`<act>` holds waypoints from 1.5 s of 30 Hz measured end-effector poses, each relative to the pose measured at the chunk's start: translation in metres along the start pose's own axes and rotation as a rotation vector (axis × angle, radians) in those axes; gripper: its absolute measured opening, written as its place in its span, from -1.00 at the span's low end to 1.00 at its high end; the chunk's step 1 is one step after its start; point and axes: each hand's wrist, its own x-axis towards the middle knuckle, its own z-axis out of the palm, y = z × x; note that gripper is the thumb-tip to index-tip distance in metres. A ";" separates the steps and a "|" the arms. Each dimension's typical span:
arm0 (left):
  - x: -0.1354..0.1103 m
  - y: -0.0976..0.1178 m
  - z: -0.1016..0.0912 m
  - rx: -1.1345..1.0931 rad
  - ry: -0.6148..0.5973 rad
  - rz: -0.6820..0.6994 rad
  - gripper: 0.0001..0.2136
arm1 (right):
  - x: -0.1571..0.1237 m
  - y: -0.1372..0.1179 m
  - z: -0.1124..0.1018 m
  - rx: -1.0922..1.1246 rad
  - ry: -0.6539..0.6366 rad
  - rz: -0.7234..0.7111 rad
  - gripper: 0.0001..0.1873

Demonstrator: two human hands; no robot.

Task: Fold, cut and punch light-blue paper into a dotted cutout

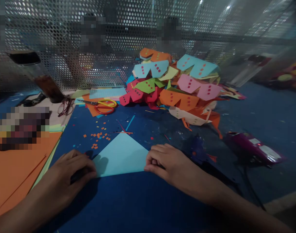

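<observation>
A light blue sheet of paper (123, 158), in a triangle with its point facing away from me, lies on the blue tabletop. My left hand (72, 171) has its fingers curled and closed at the paper's left corner. At the right corner, my right hand (166, 161) pinches the paper between thumb and bent fingers. Both corners are hidden under the fingers. Tiny orange paper squares (98, 136) are scattered beyond the left hand. A thin blue paper strip (130, 123) lies past the triangle's tip.
Folded paper butterfly-like shapes (189, 84) are heaped at the back. Scissors (105, 105) with red and yellow handles lie left of them. Orange sheets (14, 174), eyeglasses (65, 106) and a dark-capped bottle (47, 85) are leftward. A purple device (256, 147) sits right. Perforated metal (65, 38) stands behind.
</observation>
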 end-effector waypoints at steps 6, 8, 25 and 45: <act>0.000 -0.001 0.001 -0.002 -0.005 0.004 -0.80 | 0.001 0.001 -0.001 -0.002 -0.018 0.013 -0.83; 0.000 -0.002 0.002 -0.001 0.012 0.016 -0.79 | 0.001 0.002 -0.001 -0.008 -0.020 0.019 -0.83; 0.004 0.003 -0.001 -0.007 0.048 0.048 -0.78 | -0.003 0.009 -0.005 -0.002 -0.071 0.031 -0.81; -0.006 -0.008 0.008 0.037 0.043 -0.007 -0.80 | -0.011 0.003 -0.021 0.010 -0.099 0.073 -0.89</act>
